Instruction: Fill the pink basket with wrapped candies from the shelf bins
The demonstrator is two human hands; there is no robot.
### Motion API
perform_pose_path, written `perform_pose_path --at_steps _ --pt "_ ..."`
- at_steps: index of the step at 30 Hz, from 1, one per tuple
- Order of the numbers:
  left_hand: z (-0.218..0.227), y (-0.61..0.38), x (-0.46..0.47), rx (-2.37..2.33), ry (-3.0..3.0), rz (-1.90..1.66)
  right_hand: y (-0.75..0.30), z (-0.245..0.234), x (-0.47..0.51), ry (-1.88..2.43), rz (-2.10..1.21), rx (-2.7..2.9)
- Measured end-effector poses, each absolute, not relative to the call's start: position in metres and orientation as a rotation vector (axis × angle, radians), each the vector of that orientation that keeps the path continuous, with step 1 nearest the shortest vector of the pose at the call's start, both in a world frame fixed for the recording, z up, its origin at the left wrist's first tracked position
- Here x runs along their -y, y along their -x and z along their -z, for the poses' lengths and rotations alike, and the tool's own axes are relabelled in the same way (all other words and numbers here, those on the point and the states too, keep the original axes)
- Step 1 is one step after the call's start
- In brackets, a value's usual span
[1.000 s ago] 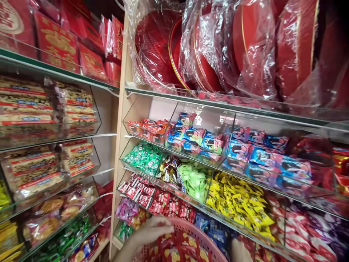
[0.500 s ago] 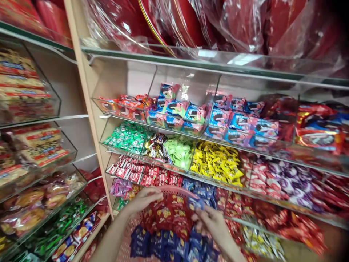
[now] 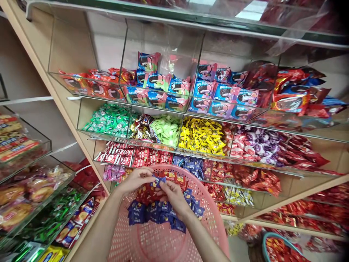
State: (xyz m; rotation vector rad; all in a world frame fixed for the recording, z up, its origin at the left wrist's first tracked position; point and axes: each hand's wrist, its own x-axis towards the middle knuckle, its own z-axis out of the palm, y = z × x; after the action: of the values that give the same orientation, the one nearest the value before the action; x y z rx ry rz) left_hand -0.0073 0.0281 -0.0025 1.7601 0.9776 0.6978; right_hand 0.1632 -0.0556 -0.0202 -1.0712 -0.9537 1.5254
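A small blue candy packet (image 3: 157,181) is held up above the pink basket (image 3: 215,222). My right hand (image 3: 174,196) pinches it from the right between thumb and fingers. My left hand (image 3: 136,180) reaches it from the other side, with thumb and fingertips closed at the packet's left edge. Beneath the hands, red candy packets (image 3: 144,194) lie towards the basket's far side. Blue candy packets (image 3: 178,223) form a band nearer to me, and the basket's perforated bottom shows in front of them.
Ahead, glass-fronted shelves hold green candies (image 3: 109,120), yellow candies (image 3: 201,136), blue packets (image 3: 189,165) and boxed-in cookie packs (image 3: 223,91). On the left, another shelf carries wrapped pastries (image 3: 38,193). A blue tub (image 3: 267,243) of red packets stands at lower right.
My right hand has brought the blue packet leftward to my left hand, which has closed at it. The view has tilted down, showing more of the basket and the tub.
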Motion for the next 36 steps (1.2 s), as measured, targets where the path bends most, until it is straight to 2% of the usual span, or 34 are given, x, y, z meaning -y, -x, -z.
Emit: perform_pose_path --at_steps 5,21,24,30,36 --pt "-0.001 0.006 -0.026 -0.980 -1.743 -0.682 -0.167 0.029 0.048 1.097 -1.294 0.908" --pt "-0.005 0.006 -0.025 -0.962 -1.613 -0.754 -0.165 0.033 0.046 1.119 -1.184 0.843" --pt "-0.004 0.006 -0.025 -0.973 -1.616 -0.773 -0.163 0.032 0.047 1.098 -1.221 0.791" --pt "-0.005 0.006 -0.027 -0.976 -1.584 -0.777 -0.159 0.028 0.056 0.961 -1.528 0.613" --pt "-0.001 0.005 -0.028 -0.978 -1.650 -0.700 -0.165 0.033 0.056 0.967 -1.484 0.569"
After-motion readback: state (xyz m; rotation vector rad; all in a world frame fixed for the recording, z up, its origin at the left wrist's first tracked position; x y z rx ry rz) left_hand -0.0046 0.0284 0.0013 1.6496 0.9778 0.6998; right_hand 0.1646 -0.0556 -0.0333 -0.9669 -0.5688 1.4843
